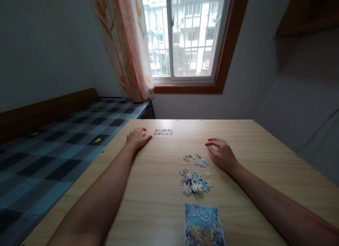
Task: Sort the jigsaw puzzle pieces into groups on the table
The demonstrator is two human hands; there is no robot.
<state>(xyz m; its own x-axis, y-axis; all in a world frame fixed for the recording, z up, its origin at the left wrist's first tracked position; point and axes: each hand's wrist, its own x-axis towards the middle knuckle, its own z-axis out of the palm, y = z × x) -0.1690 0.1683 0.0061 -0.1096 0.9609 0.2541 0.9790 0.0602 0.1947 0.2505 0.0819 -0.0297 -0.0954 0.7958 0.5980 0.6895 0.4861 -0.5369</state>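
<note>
My left hand lies at the far left of the table, its lowest fingertips closed at a small puzzle piece. Just right of it, a joined strip of puzzle pieces lies flat in rows. My right hand rests on the right side with fingers loosely stretched and nothing in them. Left of that hand lie a few spread puzzle pieces. Nearer me is a heaped pile of puzzle pieces, some face down with pale backs.
A blue box marked "Bluey" lies at the near edge of the wooden table. On the left stands a bed with a checked cover. Beyond the table are a curtain and a barred window.
</note>
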